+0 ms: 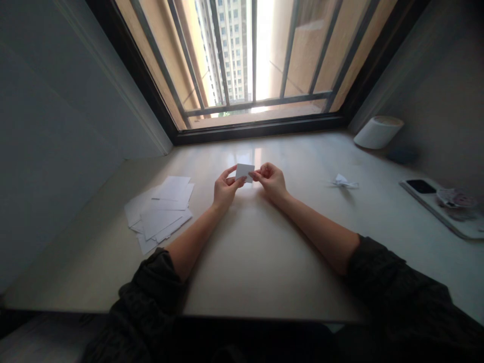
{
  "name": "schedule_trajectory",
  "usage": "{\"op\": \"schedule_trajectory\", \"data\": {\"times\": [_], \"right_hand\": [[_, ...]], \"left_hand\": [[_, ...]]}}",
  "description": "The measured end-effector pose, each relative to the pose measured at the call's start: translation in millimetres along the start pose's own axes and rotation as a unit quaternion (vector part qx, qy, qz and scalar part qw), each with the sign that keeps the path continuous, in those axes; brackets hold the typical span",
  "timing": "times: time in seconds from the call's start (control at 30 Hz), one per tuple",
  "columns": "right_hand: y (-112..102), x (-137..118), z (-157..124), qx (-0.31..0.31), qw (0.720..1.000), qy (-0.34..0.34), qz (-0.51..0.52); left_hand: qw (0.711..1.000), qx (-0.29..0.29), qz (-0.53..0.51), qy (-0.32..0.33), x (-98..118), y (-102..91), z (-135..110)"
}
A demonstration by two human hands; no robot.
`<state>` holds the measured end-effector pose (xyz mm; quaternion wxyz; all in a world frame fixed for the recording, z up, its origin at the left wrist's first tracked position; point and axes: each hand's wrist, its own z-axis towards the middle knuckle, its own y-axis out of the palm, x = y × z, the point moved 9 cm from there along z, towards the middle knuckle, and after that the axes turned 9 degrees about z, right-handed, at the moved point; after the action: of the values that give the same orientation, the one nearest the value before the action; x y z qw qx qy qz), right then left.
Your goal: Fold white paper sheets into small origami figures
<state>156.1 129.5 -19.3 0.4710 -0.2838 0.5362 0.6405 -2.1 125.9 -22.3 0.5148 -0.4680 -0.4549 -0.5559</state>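
Note:
A small white piece of paper (244,171) is held up just above the pale desk (257,252), near its middle. My left hand (225,189) pinches the paper's left edge between thumb and fingers. My right hand (271,180) pinches its right edge, fingers curled. Both forearms stretch forward from dark sleeves.
A loose pile of white paper sheets (161,212) lies left of my left arm. A small folded paper shape (344,182) sits to the right. Farther right are a roll of tissue (378,132), a phone (420,186) and a white tray (446,214). A barred window (253,65) rises behind the desk.

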Motion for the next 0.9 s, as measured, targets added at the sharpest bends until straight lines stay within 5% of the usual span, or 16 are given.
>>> {"op": "schedule_trajectory", "data": {"times": [0.23, 0.5, 0.9], "right_hand": [[-9.6, 1.0, 2.7, 0.026, 1.000, -0.011, -0.004], [4.9, 1.0, -4.3, -0.033, 0.999, 0.033, -0.004], [-9.9, 15.9, 1.8, 0.016, 0.998, 0.056, 0.029]], "left_hand": [[0.998, -0.050, -0.015, -0.025, -7.3, 9.0, 0.8], [0.999, -0.034, -0.002, -0.020, -6.5, 3.4, -0.6], [0.999, -0.035, -0.009, -0.037, -9.2, 3.3, 2.7]]}}
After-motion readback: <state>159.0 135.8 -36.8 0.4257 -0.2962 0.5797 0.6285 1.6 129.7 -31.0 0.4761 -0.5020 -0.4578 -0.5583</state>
